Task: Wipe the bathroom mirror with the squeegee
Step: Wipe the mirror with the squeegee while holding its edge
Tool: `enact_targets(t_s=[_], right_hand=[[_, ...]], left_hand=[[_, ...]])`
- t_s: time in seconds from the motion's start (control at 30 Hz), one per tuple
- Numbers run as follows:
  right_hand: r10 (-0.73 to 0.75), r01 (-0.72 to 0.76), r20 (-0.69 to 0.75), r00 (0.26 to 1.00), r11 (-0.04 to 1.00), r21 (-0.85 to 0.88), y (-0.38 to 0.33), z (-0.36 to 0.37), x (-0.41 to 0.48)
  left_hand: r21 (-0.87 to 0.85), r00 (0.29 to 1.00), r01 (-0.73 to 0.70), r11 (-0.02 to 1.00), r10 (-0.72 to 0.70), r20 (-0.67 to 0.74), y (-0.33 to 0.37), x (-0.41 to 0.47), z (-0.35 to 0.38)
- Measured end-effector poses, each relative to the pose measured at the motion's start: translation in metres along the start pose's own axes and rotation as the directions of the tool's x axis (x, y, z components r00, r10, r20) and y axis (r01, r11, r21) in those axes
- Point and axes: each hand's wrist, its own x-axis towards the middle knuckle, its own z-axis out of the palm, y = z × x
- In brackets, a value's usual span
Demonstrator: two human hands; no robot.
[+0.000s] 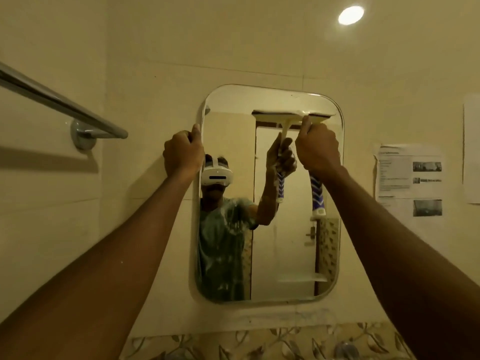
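A rounded rectangular mirror (291, 255) hangs on the cream tiled wall straight ahead. My right hand (318, 148) is shut on a squeegee (317, 194) with a blue and white patterned handle. Its pale blade (322, 116) lies flat against the glass near the mirror's top right corner. My left hand (183, 153) grips the mirror's upper left edge, fingers curled around the rim. The glass reflects the person, the hand and the squeegee.
A chrome towel bar (59, 102) juts from the wall at the upper left. Printed paper sheets (410, 178) are stuck to the wall right of the mirror. A leaf-patterned tile band (259, 344) runs below. A round ceiling lamp (350, 14) glows at the top right.
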Motion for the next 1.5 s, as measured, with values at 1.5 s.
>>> enact_targets(t_s=[1.5], right_hand=[[0.020, -0.027, 0.071, 0.997, 0.995, 0.100, -0.034, 0.023, -0.028]], left_hand=[[-0.010, 0.993, 0.045, 0.999, -0.043, 0.111, -0.005, 0.011, -0.002]])
